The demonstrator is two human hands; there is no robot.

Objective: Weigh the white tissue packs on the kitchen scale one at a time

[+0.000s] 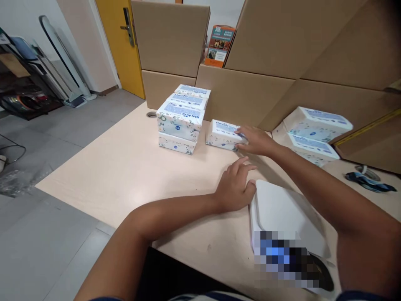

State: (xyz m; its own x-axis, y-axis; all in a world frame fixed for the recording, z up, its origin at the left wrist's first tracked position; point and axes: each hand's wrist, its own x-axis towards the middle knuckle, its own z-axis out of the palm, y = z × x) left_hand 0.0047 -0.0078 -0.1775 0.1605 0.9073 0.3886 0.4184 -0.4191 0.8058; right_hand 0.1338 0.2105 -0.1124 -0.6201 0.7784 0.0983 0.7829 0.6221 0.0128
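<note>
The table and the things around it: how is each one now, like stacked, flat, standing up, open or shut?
Left tissue packs: stacked
Single tissue pack: flat on the table
Right tissue packs: one above another
Orange box: standing up
Cardboard boxes: stacked
Left hand: open
Right hand: touching the single tissue pack
Yellow door: can't tell

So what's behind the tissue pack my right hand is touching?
Behind the tissue pack at your right hand stands a brown cardboard box. The pack hides the tabletop directly behind it, so I can't tell if anything small lies there.
</note>
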